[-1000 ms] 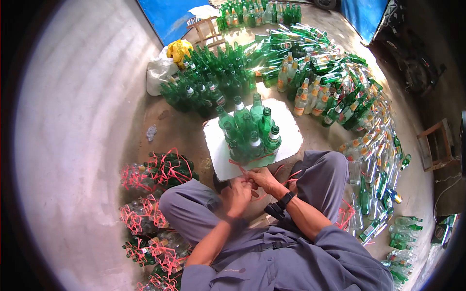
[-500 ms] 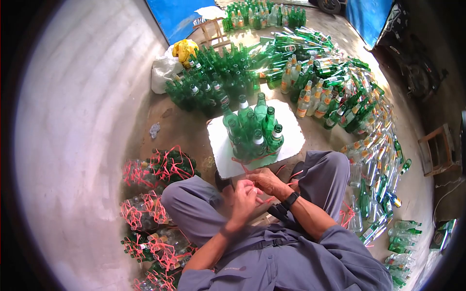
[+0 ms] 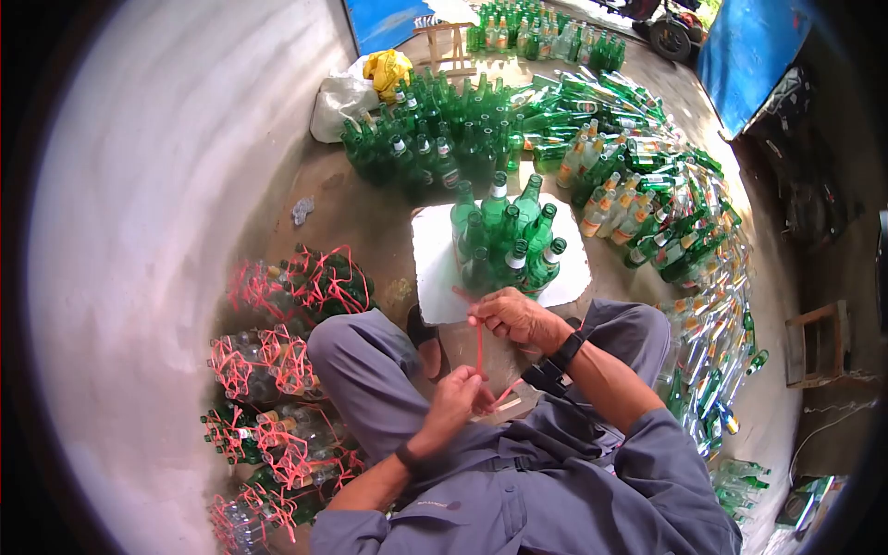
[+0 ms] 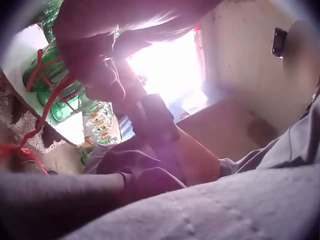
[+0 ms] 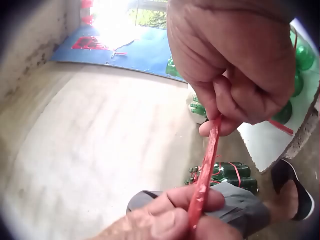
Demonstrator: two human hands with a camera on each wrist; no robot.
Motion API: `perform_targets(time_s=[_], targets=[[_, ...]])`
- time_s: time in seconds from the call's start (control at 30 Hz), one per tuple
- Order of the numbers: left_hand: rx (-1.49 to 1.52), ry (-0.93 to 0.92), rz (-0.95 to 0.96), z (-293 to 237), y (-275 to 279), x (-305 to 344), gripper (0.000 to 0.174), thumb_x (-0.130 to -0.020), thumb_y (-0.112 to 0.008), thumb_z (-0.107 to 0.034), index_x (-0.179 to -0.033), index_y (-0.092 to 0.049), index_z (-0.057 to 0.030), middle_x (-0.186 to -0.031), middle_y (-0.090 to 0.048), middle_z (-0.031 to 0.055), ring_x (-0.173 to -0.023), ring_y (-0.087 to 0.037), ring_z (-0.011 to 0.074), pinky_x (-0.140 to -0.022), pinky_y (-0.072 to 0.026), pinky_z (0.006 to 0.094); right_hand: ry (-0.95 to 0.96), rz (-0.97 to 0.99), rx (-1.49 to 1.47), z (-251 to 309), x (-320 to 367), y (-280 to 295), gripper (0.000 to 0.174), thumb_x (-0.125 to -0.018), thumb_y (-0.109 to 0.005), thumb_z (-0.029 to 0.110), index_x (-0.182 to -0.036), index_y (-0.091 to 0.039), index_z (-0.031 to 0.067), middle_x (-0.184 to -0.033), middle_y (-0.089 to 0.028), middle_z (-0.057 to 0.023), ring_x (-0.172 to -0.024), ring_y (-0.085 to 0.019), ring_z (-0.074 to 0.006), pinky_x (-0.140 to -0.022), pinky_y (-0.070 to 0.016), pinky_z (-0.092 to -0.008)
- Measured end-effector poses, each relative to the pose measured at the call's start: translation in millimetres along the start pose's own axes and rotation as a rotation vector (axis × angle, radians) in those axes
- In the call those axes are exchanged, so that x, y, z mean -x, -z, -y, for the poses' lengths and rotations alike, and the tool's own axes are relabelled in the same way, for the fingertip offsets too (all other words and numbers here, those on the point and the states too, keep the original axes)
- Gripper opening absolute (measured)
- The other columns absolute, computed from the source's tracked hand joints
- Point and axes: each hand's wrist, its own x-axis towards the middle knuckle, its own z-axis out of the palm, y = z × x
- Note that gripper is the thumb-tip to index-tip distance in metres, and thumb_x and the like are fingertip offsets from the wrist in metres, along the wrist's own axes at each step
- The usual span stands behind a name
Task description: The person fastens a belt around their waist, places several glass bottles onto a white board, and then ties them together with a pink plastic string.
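My right hand [image 3: 518, 319] pinches one part of a red plastic strip [image 3: 479, 347] at the near edge of a white foam slab [image 3: 439, 268]. Lower down, close to the lap, my left hand [image 3: 458, 393] pinches the same strip, which runs straight between the two. The right wrist view shows the strip [image 5: 205, 175] stretched from the right hand's fingers above to the left hand's thumb and fingers below. On the slab stands a tight cluster of green glass bottles [image 3: 509, 231]. Red strip [image 4: 50, 107] also passes around these bottles in the left wrist view.
Bundles of bottles tied with red strip [image 3: 287, 361] lie along the left side. Many loose bottles [image 3: 684, 203] spread in an arc at the right, with upright green bottles [image 3: 425, 139] beyond the slab. A wooden frame [image 3: 819, 347] leans at the far right.
My hands were close together at the slab's near edge; the left has drawn back toward the lap, pulling the strip straight. The head view has shifted, so the surroundings appear farther right.
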Motion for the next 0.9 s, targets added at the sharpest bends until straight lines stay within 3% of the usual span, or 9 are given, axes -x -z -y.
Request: perform_targets(time_s=[0.3, 0.37, 0.47, 0.57, 0.63, 0.7, 0.73, 0.8, 0.9], targets=[[-0.111, 0.089, 0.109, -0.4, 20.9, 0.0, 0.030, -0.102, -0.048, -0.024, -0.107, -0.065, 0.0002, -0.077, -0.066, 0.0026, -0.066, -0.057, 0.0062, -0.062, -0.0456, 0.0228, -0.009, 0.030, 0.246, 53.8, 1.6, -27.6, 0.024, -0.094, -0.063, 0.017, -0.078, -0.067, -0.0008, -0.073, -0.066, -0.0042, -0.049, -0.048, -0.0057, -0.042, -0.0345, -0.0215], [-0.121, 0.102, 0.122, -1.6, 21.4, -6.0, 0.031, -0.102, -0.048, -0.025, -0.107, -0.065, 0.0004, -0.076, -0.066, 0.0034, -0.067, -0.057, 0.0063, -0.061, -0.0451, 0.0226, 0.021, 0.038, 0.280, 57.8, -4.7, -28.8, 0.028, -0.091, -0.067, 0.024, -0.083, -0.071, -0.0025, -0.067, -0.060, -0.0020, -0.049, -0.050, -0.0053, -0.040, -0.0337, -0.0210], [-0.042, 0.121, 0.115, -7.7, 20.7, -21.7, 0.028, -0.102, -0.049, -0.024, -0.106, -0.065, -0.0004, -0.074, -0.066, 0.0049, -0.063, -0.058, 0.0078, -0.058, -0.0443, 0.0233, 0.060, 0.034, 0.673, 85.1, 5.3, -42.1, 0.035, -0.090, -0.069, 0.035, -0.078, -0.071, 0.0022, -0.065, -0.061, 0.0019, -0.049, -0.052, -0.0056, -0.043, -0.0391, -0.0208], [0.083, 0.050, 0.164, -6.7, 21.8, -54.2, 0.027, -0.103, -0.048, -0.024, -0.106, -0.063, -0.0015, -0.073, -0.065, 0.0051, -0.059, -0.059, 0.0099, -0.055, -0.0436, 0.0243, 0.085, 0.059, 0.832, 101.1, 5.9, -48.9, 0.036, -0.091, -0.069, 0.035, -0.076, -0.070, 0.0021, -0.066, -0.061, 0.0020, -0.049, -0.052, -0.0053, -0.045, -0.0411, -0.0211], [0.208, 0.039, 0.071, -16.9, 17.6, -73.3, 0.026, -0.105, -0.047, -0.024, -0.107, -0.062, -0.0020, -0.071, -0.064, 0.0050, -0.057, -0.060, 0.0112, -0.053, -0.0434, 0.0253, 0.081, 0.064, 0.837, 107.3, 2.2, -48.8, 0.030, -0.088, -0.070, 0.031, -0.079, -0.071, 0.0029, -0.064, -0.062, 0.0002, -0.052, -0.057, -0.0075, -0.046, -0.0440, -0.0228], [0.193, -0.008, 0.058, -19.6, 15.6, -91.8, 0.026, -0.105, -0.048, -0.023, -0.108, -0.062, -0.0016, -0.073, -0.065, 0.0054, -0.059, -0.063, 0.0119, -0.053, -0.0447, 0.0249, 0.436, 0.244, 0.890, 99.8, -15.8, -31.8, 0.022, -0.082, -0.072, 0.026, -0.084, -0.073, 0.0038, -0.067, -0.064, -0.0032, -0.057, -0.062, -0.0134, -0.052, -0.0494, -0.0266], [0.245, -0.018, 0.016, -23.5, 13.4, -97.7, 0.025, -0.104, -0.049, -0.023, -0.108, -0.062, -0.0015, -0.074, -0.066, 0.0055, -0.060, -0.064, 0.0123, -0.054, -0.0455, 0.0247, 0.436, 0.239, 0.891, 96.5, -26.7, -23.3, 0.022, -0.082, -0.072, 0.026, -0.084, -0.073, 0.0038, -0.067, -0.064, -0.0032, -0.057, -0.062, -0.0134, -0.052, -0.0494, -0.0266], [0.301, -0.032, -0.028, -27.1, 9.8, -106.5, 0.024, -0.104, -0.049, -0.022, -0.108, -0.062, -0.0013, -0.075, -0.066, 0.0057, -0.061, -0.065, 0.0127, -0.054, -0.0463, 0.0246, 0.695, 0.255, 1.173, 93.7, -44.9, -12.0, 0.021, -0.076, -0.073, 0.022, -0.089, -0.074, 0.0059, -0.074, -0.066, -0.0073, -0.064, -0.065, -0.0188, -0.060, -0.0538, -0.0319], [0.329, -0.106, -0.053, -17.2, 9.6, -124.6, 0.029, -0.105, -0.048, -0.025, -0.105, -0.061, 0.0004, -0.079, -0.066, 0.0077, -0.062, -0.065, 0.0146, -0.054, -0.0470, 0.0254, 0.490, 0.058, 1.384, 116.5, -2.8, -45.9, 0.013, -0.078, -0.068, 0.016, -0.083, -0.071, 0.0045, -0.079, -0.066, -0.0100, -0.066, -0.066, -0.0244, -0.064, -0.0545, -0.0369]])
